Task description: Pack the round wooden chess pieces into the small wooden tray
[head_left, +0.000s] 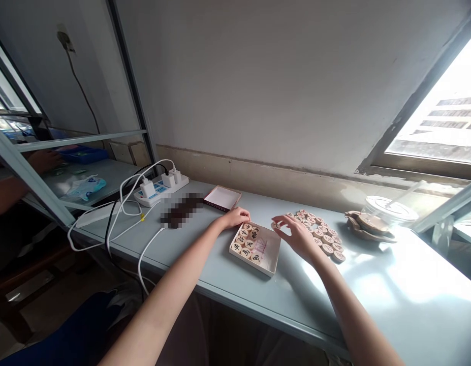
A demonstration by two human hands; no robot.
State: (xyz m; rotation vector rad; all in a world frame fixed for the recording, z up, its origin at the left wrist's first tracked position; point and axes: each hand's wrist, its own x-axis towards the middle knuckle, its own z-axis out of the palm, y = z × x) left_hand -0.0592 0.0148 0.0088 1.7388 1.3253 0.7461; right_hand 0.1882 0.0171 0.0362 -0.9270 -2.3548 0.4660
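Note:
A shallow open box (271, 254) sits on the desk with several round wooden Chinese chess pieces (246, 251) in rows on its left side; pink marks show on the bare bottom. My left hand (237, 217) is closed at the box's far left corner, its fingers curled at the rim. Beyond the right rim, my right hand (294, 231) pinches a single chess piece (274, 225) between thumb and fingers. Many loose pieces (327, 239) lie flat in a cluster beside and behind this hand, which partly hides them.
The box lid (223, 197) lies behind the box, near a blurred dark item (182, 211). A power strip (161, 189) with white cables stands left. At right are a clear lidded cup (389, 208) and a brown dish (367, 229). Another person's arm (8, 190) shows far left.

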